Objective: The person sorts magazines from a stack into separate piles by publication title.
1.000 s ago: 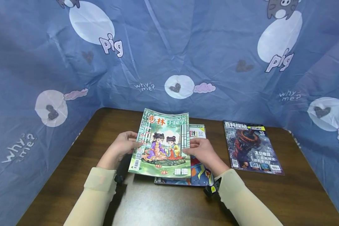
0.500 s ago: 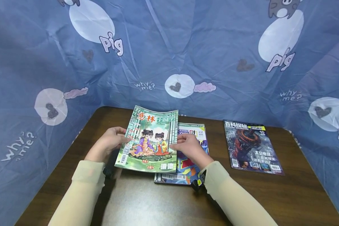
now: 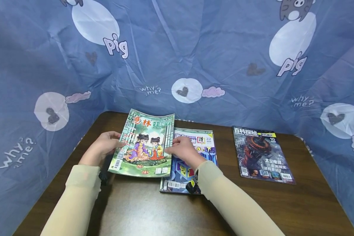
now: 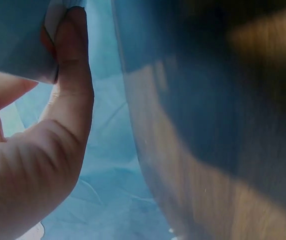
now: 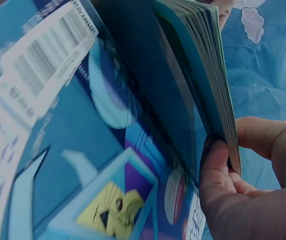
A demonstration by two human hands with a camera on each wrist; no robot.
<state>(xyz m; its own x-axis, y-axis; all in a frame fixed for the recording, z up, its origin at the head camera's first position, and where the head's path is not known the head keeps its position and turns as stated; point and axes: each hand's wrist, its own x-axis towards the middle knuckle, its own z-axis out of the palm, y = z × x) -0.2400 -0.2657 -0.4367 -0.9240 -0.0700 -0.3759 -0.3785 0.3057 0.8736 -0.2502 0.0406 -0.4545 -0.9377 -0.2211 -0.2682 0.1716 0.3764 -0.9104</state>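
Note:
A green magazine (image 3: 147, 144) with two cartoon children on its cover is held between both hands, tilted slightly and lifted over the table. The left hand (image 3: 101, 147) grips its left edge, thumb on the cover; in the left wrist view the fingers (image 4: 73, 65) bend around the corner. My right hand (image 3: 187, 150) pinches the right edge, and the right wrist view shows the thick page edges (image 5: 215, 75) between thumb and fingers. Partly below it lies a blue and purple magazine (image 3: 183, 170) with a barcode, its left part hidden by the green one.
A dark magazine (image 3: 262, 155) with a red machine on its cover lies apart at the right. Everything rests on a brown wooden table (image 3: 153, 209). Blue cloth (image 3: 153, 49) with pig prints hangs behind and at both sides.
Both hands have carried the green magazine leftward, uncovering more of the blue and purple one. The dark magazine at the right has stayed put.

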